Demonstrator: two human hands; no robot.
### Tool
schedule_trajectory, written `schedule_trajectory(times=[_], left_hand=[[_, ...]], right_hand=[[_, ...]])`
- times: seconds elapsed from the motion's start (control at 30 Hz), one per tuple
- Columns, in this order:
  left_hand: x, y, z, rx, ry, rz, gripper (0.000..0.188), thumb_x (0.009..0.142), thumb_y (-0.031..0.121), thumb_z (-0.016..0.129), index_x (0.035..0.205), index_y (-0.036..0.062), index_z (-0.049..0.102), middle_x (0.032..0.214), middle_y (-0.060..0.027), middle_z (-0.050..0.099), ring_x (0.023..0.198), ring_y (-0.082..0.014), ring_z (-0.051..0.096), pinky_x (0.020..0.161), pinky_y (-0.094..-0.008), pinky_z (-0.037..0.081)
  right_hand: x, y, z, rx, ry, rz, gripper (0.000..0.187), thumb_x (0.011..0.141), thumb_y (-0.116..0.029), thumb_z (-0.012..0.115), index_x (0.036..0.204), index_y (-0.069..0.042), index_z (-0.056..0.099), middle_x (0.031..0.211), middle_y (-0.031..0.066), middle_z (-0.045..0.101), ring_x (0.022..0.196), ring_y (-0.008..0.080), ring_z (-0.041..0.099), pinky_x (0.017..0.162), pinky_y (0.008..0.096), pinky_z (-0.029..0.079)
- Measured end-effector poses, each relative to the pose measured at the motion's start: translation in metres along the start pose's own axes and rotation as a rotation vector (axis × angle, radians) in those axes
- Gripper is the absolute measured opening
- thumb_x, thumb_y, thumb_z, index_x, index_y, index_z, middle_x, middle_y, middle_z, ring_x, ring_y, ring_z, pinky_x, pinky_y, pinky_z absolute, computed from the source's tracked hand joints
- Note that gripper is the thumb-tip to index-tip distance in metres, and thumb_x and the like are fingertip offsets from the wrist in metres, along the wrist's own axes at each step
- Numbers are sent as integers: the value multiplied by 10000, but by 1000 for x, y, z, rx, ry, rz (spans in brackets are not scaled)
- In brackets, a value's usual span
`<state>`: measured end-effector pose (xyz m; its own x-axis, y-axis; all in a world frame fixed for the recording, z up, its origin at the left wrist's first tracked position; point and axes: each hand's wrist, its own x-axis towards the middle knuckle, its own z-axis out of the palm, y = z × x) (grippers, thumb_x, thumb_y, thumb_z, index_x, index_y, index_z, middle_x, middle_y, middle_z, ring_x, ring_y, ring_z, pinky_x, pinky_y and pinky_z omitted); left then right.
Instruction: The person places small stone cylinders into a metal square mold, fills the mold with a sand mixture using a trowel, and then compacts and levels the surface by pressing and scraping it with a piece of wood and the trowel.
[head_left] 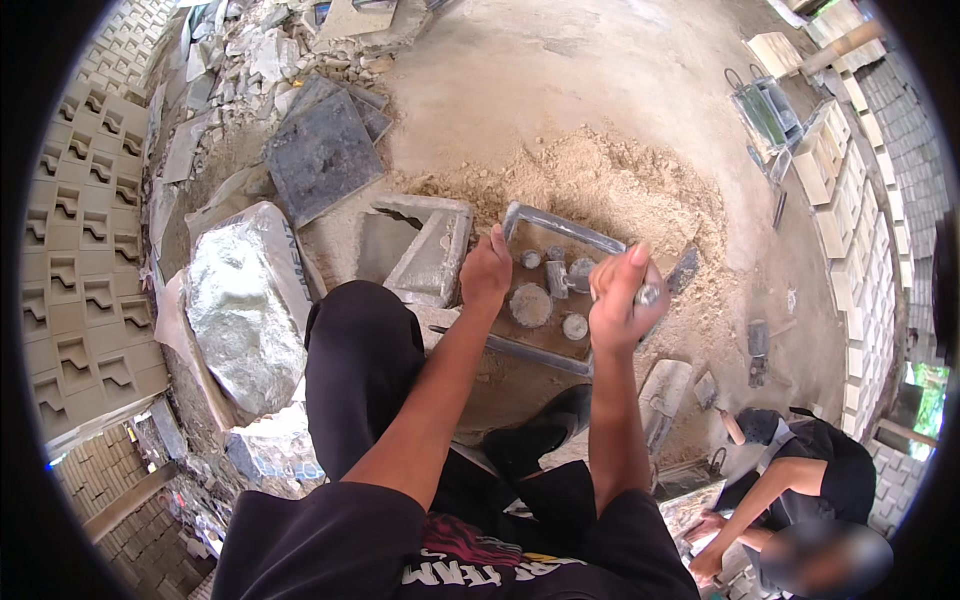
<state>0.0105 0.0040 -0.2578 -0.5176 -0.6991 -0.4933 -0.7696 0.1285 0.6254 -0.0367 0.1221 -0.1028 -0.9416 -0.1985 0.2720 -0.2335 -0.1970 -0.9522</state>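
Note:
A rectangular grey metal mould frame lies on the ground before me, with sand-coloured material inside. Several round grey pieces sit in it, the largest a disc, with a small disc beside it. My left hand is closed at the frame's left side, thumb up, and appears to grip that edge. Raised over the frame's right side, my right hand is a fist around a tool with a rounded grey end. The rest of that tool is hidden by the hand. A dark flat piece lies just beyond it.
Left of the frame stands a pale, sandy box frame, near a silvery sheet-covered mound. Dark square slabs and rubble lie farther off. Loose sand is heaped beyond. A co-worker crouches at lower right. Block stacks line the left.

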Motion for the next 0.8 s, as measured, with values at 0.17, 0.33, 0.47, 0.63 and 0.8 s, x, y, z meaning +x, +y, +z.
schedule_trajectory(times=[0.17, 0.33, 0.47, 0.63, 0.8], left_hand=[[-1, -4, 6, -24, 122, 83, 654, 1003, 511, 209, 1018, 9, 629, 954, -285, 647, 937, -489, 593, 841, -565, 447], [0, -3, 0, -20, 7, 15, 652, 1001, 516, 178, 1201, 70, 608, 1083, -266, 638, 1061, -488, 558, 936, -539, 425], [-1, -2, -1, -30, 11, 7, 636, 1002, 515, 185, 1204, 89, 613, 1085, -269, 636, 1063, -485, 559, 936, -539, 424], [-2, 1, -2, -20, 3, -25, 638, 1000, 520, 188, 1215, 91, 609, 1097, -270, 632, 1072, -486, 555, 941, -540, 422], [2, -7, 1, -35, 3, -20, 649, 998, 524, 188, 1203, 80, 615, 1090, -271, 632, 1069, -485, 554, 942, -540, 422]], right_hand=[[16, 12, 17, -82, -44, -73, 468, 1003, -292, 524, 611, -58, 420, 500, -41, 403, 473, 38, 367, 428, 238, 273], [50, 18, 37, -305, -85, -91, 500, 989, -359, 549, 621, -57, 395, 513, -37, 346, 497, 36, 319, 431, 257, 249], [58, 13, 52, -378, -53, -95, 493, 985, -353, 560, 626, -63, 386, 513, -38, 327, 499, 35, 312, 433, 260, 238], [44, 14, 42, -255, -61, -66, 436, 982, -327, 571, 660, -63, 442, 530, -39, 389, 495, 33, 356, 441, 235, 266], [18, -1, 26, 52, -8, -95, 406, 1010, -294, 509, 695, -44, 459, 582, 0, 443, 501, 61, 386, 440, 224, 297]])
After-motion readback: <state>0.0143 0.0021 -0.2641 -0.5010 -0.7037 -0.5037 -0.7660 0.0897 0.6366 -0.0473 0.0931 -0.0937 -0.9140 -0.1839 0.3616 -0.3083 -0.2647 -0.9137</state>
